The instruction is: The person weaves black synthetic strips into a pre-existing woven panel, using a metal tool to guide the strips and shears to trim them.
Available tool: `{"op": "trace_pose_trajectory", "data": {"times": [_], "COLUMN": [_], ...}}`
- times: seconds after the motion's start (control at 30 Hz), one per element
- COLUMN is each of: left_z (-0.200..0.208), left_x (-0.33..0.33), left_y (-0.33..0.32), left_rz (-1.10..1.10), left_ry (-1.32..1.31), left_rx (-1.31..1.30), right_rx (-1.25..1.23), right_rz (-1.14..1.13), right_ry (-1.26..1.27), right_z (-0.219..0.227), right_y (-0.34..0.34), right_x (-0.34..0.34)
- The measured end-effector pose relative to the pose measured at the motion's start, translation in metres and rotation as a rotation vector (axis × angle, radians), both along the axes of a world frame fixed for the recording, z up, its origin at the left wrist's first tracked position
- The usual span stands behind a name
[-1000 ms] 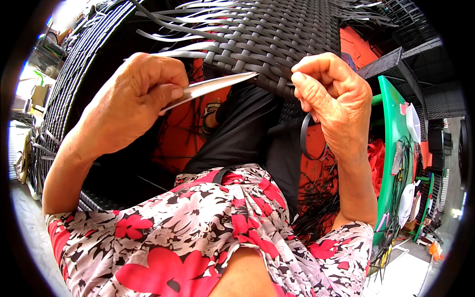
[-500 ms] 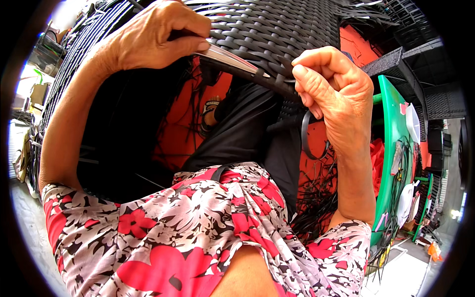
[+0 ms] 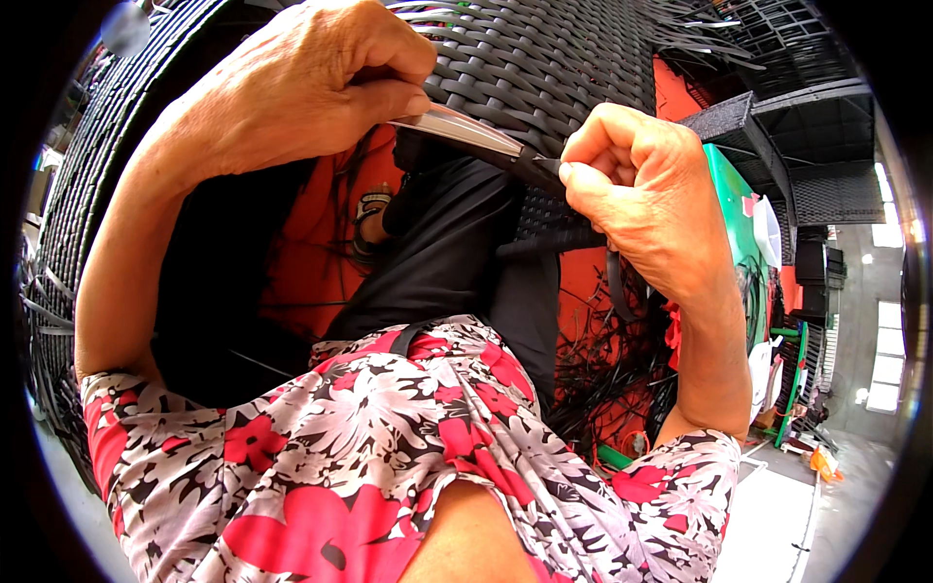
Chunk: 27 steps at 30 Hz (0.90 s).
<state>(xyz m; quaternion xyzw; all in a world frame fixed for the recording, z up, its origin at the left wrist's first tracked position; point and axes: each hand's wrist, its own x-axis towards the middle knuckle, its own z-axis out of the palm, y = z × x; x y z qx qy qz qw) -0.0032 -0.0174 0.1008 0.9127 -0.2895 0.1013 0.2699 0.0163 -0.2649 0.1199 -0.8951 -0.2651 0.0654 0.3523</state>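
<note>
My left hand (image 3: 321,83) is closed, with thumb and fingers pinching a slim silver tapered tool (image 3: 462,129). Its exact kind cannot be made out. The narrow end points right and meets a dark strip on the border of the black woven wicker panel (image 3: 525,68). Just past that tip, my right hand (image 3: 641,185) pinches the end of a black flat strip (image 3: 544,165) between thumb and forefinger, with its other fingers curled. Below this hand hangs a loop of black strip (image 3: 617,282).
My black-trousered legs (image 3: 437,253) are under the work. Black strip scraps (image 3: 622,389) litter the red floor covering (image 3: 301,262). At right stand a green board (image 3: 729,194) and black woven furniture frames (image 3: 826,146). Loose strip ends (image 3: 700,29) stick out at the panel's far right.
The tool's tip now meets the dark strip at the border. My right hand has shifted slightly left and lower, with the strip's end showing at its fingertips. The view has turned slightly.
</note>
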Motion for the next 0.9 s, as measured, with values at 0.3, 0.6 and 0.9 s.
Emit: {"op": "trace_pose_trajectory", "data": {"times": [0.3, 0.6, 0.9], "left_z": [0.006, 0.005, 0.008], "left_x": [-0.007, -0.012, -0.009], "left_y": [-0.002, -0.002, 0.001], "left_rz": [-0.014, 0.021, 0.023], "left_ry": [-0.053, -0.076, -0.040], "left_rx": [0.000, 0.036, -0.009], "right_rx": [-0.011, -0.055, -0.121], "right_rz": [-0.036, 0.019, 0.110], "right_ry": [-0.064, 0.023, 0.070], "right_z": [0.004, 0.007, 0.011], "right_y": [0.002, 0.007, 0.012], "right_x": [-0.004, 0.001, 0.009]}}
